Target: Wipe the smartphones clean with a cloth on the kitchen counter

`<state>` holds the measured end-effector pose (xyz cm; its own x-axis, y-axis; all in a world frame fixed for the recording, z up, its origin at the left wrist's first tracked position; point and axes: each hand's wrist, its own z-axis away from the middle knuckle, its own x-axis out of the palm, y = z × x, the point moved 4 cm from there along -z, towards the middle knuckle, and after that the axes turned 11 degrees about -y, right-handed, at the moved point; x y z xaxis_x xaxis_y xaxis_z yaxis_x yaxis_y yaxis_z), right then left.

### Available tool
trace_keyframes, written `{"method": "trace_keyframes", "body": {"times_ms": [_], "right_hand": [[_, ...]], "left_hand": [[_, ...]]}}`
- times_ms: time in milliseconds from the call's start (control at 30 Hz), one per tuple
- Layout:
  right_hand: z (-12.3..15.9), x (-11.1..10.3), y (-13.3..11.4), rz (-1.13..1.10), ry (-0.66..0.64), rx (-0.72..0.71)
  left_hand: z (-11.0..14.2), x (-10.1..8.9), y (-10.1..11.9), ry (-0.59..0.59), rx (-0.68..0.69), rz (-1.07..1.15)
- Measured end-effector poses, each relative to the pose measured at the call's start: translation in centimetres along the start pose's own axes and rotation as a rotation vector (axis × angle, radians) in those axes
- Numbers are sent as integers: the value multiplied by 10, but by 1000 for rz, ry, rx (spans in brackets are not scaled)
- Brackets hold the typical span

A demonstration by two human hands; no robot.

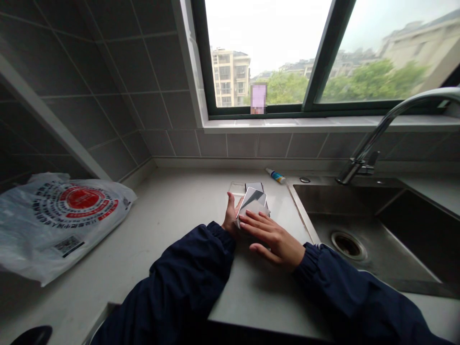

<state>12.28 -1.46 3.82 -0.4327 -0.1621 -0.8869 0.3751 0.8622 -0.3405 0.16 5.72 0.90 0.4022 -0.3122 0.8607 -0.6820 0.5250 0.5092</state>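
My pale stone countertop (172, 225) runs beneath the window. On it, a white printed plastic bag (57, 225) lies to my left. Toward the back are a small tube (276, 176), a clear flat sheet (234, 188) and a dark flat slab (254, 186).

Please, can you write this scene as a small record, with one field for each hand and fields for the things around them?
Place: pale counter beside a steel sink
Left hand: touches the edge of a glossy phone-shaped slab
Right hand: fingers rest on a white wipe over the slab
Behind the hands: dark flat slab, clear plastic piece
Nearby: tube with blue cap, printed plastic bag, chrome faucet
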Motion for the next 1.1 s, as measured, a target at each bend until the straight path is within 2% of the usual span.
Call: {"method": "trace_keyframes", "body": {"times_ms": [400, 700, 900, 1100], "right_hand": [[0, 0, 4, 26, -25, 22], [2, -2, 8, -57, 0, 21], [3, -5, 11, -102, 43, -6], [4, -8, 15, -135, 34, -28]], "left_hand": [[1, 2, -3, -9, 16, -71], [-6, 1, -8, -128, 44, -125], [-5, 0, -15, -113, -115, -66], [-3, 4, -16, -135, -137, -62]]}}
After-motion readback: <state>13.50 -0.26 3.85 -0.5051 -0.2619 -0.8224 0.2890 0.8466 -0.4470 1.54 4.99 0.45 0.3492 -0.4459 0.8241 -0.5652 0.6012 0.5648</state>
